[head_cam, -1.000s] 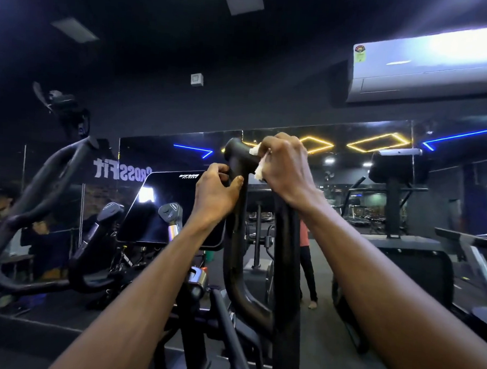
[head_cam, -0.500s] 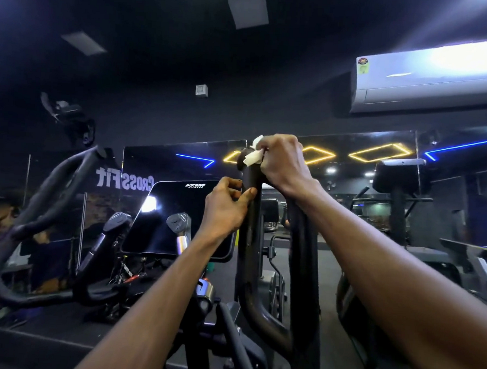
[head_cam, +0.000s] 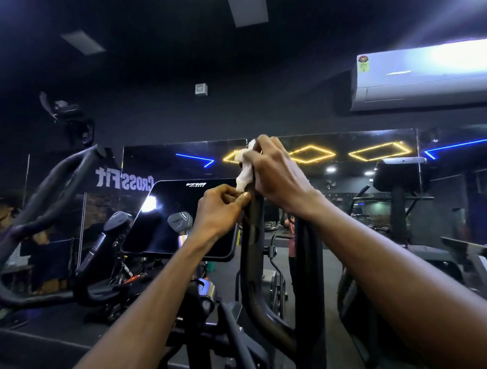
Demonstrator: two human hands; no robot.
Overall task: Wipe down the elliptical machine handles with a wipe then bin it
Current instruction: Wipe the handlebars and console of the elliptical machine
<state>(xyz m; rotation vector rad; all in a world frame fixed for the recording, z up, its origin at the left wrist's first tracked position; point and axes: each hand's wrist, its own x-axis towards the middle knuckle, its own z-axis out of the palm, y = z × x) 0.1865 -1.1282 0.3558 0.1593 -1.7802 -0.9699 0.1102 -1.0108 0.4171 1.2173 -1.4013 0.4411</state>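
From the head camera, your right hand (head_cam: 279, 172) wraps the top of the elliptical's right handle (head_cam: 252, 235), fingers curled round it and clamping the white wipe (head_cam: 244, 170) against the grip; a loose tail of wipe hangs out on the console side of that handle. Your left hand (head_cam: 221, 208) sits just below the wipe on the same handle, fingers curled and thumb pressed to the bar, and it seems to pinch near the wipe's lower edge, though I cannot tell if it truly touches it.

The wipe could slip free if your right-hand grip slackens while you slide down, since only part of it is trapped. The far left handle (head_cam: 53, 191), beyond the console (head_cam: 178, 217), is untouched now and easy to forget. No bin is in sight.
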